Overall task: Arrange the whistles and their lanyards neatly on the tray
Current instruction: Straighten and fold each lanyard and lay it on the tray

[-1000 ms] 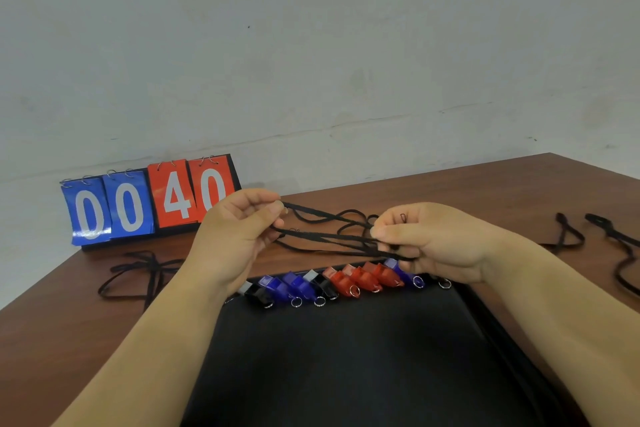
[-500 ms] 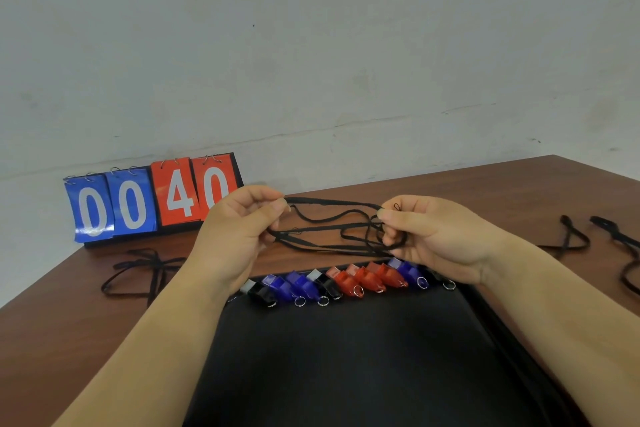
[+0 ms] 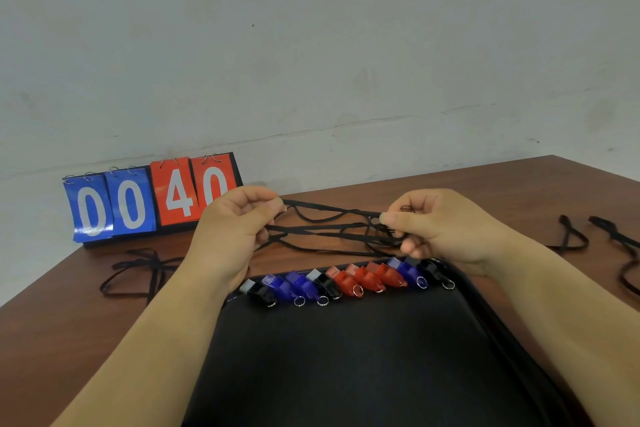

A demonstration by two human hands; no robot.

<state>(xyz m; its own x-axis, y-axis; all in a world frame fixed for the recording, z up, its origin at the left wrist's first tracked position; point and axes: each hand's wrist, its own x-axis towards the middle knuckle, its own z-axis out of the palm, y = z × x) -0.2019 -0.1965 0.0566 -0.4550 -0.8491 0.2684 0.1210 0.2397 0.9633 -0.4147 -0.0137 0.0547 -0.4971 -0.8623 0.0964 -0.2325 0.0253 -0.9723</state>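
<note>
A black tray (image 3: 346,374) lies in front of me on a brown table. Along its far edge sits a row of several whistles (image 3: 346,282), black, blue and red, each with a metal ring. Above that row I hold a black lanyard (image 3: 329,229) folded into several strands and stretched level between my hands. My left hand (image 3: 235,229) pinches its left end between thumb and fingers. My right hand (image 3: 440,229) pinches the right end the same way, its lower fingers curled round the gathered loops.
A flip scoreboard (image 3: 149,201) reading 00 40 stands at the back left against the wall. A loose black lanyard (image 3: 138,270) lies left of the tray, and two more lanyards (image 3: 595,236) lie at the right on the table (image 3: 519,184).
Both hands rose a little and moved apart, pulling the folded lanyard strands straighter and longer between them.
</note>
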